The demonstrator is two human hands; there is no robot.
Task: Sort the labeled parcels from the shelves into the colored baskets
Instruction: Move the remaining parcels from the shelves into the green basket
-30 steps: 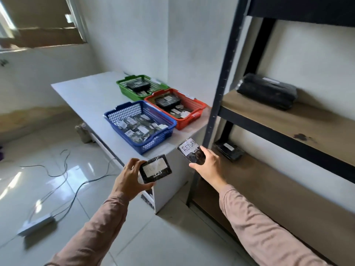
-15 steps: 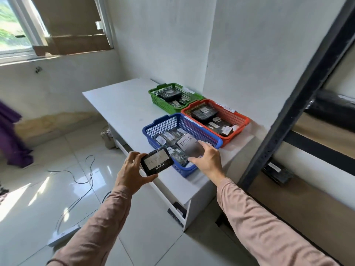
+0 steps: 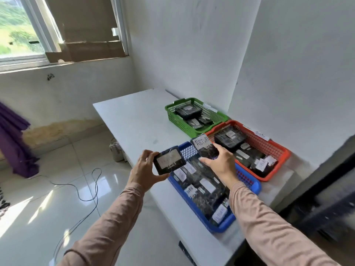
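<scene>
Item one: parcel (image 3: 169,161), small, flat, wrapped in glossy black film, white label facing up, writing too faint to read. Held in the left hand (image 3: 144,169), fingers curled round its left edge and thumb under the near corner, closed on it. It hangs in the air just left of the blue basket (image 3: 249,181), over the counter (image 3: 134,120) edge.

Item two: RETURN parcel (image 3: 206,148), same black film, label reading "RETUR…". Held in the right hand (image 3: 221,164), fingers closed along its lower edge, label end tilted up and away. It sits above the far end of the blue basket, near the red basket (image 3: 276,150).

Handling, by appearance: both look light and fairly stiff, one hand each is enough. The film looks slick, so an edge pinch with the thumb opposed seems the safest hold.

Pose: both forearms extended forward, sleeves to the wrist, right arm reaching over the blue basket.

Also present: green basket (image 3: 173,117), farthest back, holding parcels.
</scene>
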